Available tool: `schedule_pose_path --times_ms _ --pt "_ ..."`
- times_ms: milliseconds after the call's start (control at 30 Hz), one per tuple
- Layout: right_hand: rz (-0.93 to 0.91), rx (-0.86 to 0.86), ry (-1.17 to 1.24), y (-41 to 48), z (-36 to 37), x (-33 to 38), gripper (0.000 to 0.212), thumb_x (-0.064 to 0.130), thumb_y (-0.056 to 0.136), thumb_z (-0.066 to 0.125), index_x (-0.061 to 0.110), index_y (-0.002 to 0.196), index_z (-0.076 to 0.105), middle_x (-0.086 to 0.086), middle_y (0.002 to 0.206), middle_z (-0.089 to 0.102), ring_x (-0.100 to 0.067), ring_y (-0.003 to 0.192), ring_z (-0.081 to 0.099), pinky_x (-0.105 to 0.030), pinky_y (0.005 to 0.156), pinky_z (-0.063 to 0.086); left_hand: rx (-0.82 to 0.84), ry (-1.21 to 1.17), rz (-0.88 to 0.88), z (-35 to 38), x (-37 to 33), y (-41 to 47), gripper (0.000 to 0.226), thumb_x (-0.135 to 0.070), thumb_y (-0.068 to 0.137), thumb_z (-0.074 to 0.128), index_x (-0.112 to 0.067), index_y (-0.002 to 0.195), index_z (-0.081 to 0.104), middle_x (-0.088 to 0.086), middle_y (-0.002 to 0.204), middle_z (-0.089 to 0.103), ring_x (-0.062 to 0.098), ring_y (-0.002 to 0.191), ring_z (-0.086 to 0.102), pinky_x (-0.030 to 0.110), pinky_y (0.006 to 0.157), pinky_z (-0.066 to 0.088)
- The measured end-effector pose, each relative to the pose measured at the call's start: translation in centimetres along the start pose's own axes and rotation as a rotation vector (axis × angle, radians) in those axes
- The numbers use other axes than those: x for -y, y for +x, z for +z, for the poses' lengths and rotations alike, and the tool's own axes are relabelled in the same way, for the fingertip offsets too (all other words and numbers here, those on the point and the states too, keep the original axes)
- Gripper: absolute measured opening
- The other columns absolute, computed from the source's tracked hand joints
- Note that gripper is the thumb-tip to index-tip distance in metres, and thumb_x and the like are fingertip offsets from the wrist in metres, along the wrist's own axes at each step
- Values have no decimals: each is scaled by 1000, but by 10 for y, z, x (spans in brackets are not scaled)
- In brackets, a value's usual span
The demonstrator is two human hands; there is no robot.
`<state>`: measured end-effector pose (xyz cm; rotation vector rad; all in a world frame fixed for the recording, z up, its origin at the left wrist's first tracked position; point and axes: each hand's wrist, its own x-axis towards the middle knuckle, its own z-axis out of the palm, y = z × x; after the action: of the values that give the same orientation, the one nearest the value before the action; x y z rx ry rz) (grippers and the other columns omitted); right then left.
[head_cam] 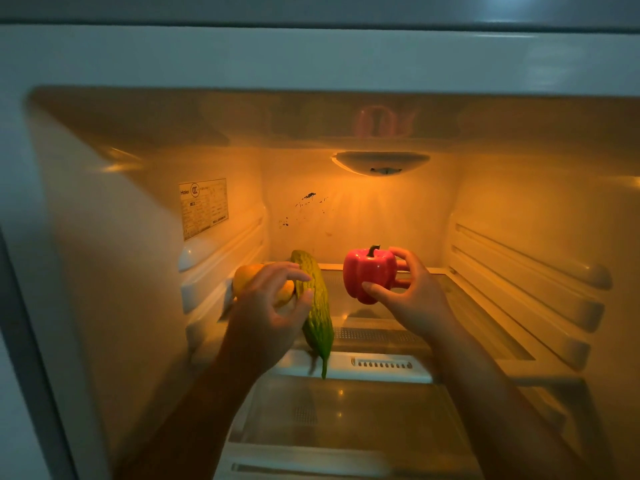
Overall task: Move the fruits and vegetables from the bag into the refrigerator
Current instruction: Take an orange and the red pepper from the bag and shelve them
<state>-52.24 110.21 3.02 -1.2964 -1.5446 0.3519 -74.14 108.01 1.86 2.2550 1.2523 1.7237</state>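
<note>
Both my hands reach into the lit refrigerator compartment. My right hand (pixel 410 296) grips a red bell pepper (pixel 369 273), stem up, a little above the glass shelf (pixel 460 306). My left hand (pixel 273 306) curls around a bumpy green bitter gourd (pixel 317 313), which slants down with its tip over the shelf's front trim. An orange-yellow fruit (pixel 247 275) shows behind my left fingers; whether the hand also holds it is unclear. The bag is out of view.
Ribbed shelf rails (pixel 526 289) line the right wall, with more rails on the left wall (pixel 221 258). A lamp housing (pixel 381 162) hangs at the back top. A label (pixel 203 207) sticks to the left wall. A lower glass cover (pixel 346 414) lies below.
</note>
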Motion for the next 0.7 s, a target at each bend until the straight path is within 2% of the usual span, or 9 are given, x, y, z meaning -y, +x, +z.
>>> schedule_pose_path --times_ms 100,167,267,333,433,567,700 --pt "-6 3 -20 1 1 -1 70 31 71 79 31 129 40 -3 131 52 -14 101 52 -18 68 42 -64 268 -20 -10 12 7 35 -30 73 65 -24 107 62 1 122 56 16 114 49 28 94 36" --pt "-5 9 -24 1 1 -1 71 31 71 79 31 130 40 -4 131 51 -14 101 51 -17 67 42 10 373 -117 -9 19 7 52 -26 71 73 -23 120 56 6 133 47 25 123 42 35 100 34" --pt "-6 16 -21 1 2 -2 70 30 71 79 30 129 40 -4 131 51 -14 100 51 -14 64 41 134 460 -201 -4 24 8 68 -24 73 73 -22 134 43 8 144 35 27 132 29 38 108 27" --pt "-4 27 -17 2 2 -2 70 30 71 79 29 129 40 -4 131 51 -14 99 52 -14 64 41 151 510 -212 -4 27 11 67 -17 75 69 -22 136 41 8 143 35 26 131 28 37 109 25" --pt "1 46 -14 1 2 -1 70 30 71 79 29 129 40 -4 130 51 -14 99 52 -14 65 41 104 517 -212 -5 30 13 64 -12 73 69 -22 132 46 5 134 43 26 124 36 38 103 32" --pt "19 72 -2 0 3 0 69 28 72 78 28 129 39 -4 131 51 -13 99 51 -12 63 41 51 529 -212 -4 29 11 62 -21 71 74 -21 128 49 7 126 49 28 115 42 39 93 38" --pt "29 131 -61 -2 4 1 73 24 73 78 27 133 37 -6 135 49 -12 101 48 -8 61 37 28 522 -202 -3 27 8 61 -28 73 73 -19 129 48 9 125 50 29 114 43 40 91 40"
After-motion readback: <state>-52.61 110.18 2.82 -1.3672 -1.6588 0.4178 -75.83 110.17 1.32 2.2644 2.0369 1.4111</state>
